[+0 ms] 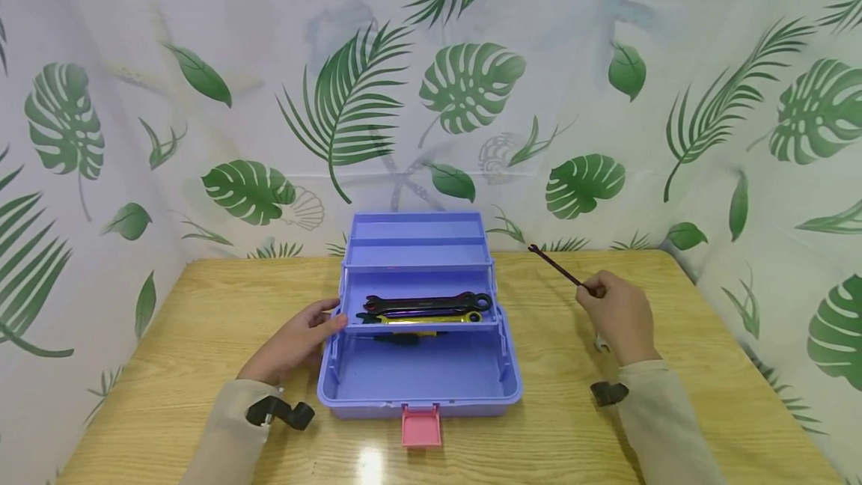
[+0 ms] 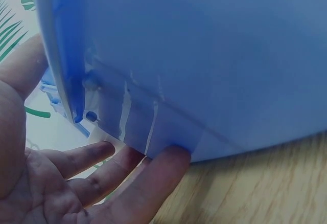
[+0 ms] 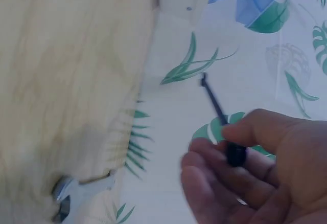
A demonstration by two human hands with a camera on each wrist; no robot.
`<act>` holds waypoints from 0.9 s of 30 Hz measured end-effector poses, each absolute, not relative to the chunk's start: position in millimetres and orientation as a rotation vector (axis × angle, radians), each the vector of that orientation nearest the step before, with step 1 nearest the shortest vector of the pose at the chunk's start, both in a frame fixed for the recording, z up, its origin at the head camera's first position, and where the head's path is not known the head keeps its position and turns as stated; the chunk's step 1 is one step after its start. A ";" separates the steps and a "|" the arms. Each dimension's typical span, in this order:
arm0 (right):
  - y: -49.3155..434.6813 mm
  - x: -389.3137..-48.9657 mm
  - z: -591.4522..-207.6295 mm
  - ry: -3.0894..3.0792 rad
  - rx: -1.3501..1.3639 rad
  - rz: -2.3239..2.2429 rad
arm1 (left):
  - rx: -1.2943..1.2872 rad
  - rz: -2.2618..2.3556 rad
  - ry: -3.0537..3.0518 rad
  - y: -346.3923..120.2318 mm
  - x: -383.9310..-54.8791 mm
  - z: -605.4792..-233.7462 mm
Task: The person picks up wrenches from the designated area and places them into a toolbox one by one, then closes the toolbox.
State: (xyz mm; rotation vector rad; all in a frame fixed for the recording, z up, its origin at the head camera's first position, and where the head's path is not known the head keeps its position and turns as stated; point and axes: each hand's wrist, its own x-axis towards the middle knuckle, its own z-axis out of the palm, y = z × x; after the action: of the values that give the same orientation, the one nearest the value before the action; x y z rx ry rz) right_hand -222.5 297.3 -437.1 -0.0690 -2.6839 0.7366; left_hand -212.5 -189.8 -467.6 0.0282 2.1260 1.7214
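A blue-purple toolbox (image 1: pixel 420 409) stands open with its tiers raised. My left hand (image 1: pixel 296 339) holds its left side, thumb over the tray's edge and fingers along the outer wall; in the left wrist view the fingertips (image 2: pixel 176 157) touch that blue wall. In the tray lie a black wrench (image 1: pixel 424 304), a yellow wrench (image 1: pixel 431 318) and a purple one between them. To the right of the box, my right hand (image 1: pixel 619 316) pinches a slim dark wrench (image 1: pixel 559 266) near one end, its other end pointing up and left.
A silver wrench (image 3: pixel 84 196) lies on the wooden table (image 1: pixel 559 432), partly hidden by the right hand in the head view. Dark and yellow tools (image 1: pixel 397 338) lie under the tray. A pink latch (image 1: pixel 421 429) hangs at the front. Behind is a leaf-print curtain (image 1: pixel 579 126).
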 end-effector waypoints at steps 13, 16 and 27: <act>264.6 -215.9 -412.1 -2.349 0.272 0.716 | 0.045 1.730 2.119 -190.2 -211.9 -465.9; 260.2 -215.6 -411.3 -2.313 0.428 0.610 | 0.041 1.724 2.125 -190.0 -211.7 -466.1; 249.5 -214.1 -411.6 -2.269 0.729 0.486 | 0.044 1.726 2.125 -190.3 -212.9 -468.7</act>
State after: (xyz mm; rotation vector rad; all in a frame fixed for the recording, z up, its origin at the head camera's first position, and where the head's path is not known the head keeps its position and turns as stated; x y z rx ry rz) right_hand -214.1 249.5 -411.6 0.7294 -2.2690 0.4859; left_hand -212.9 -190.3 -468.7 0.0443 2.1254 1.7255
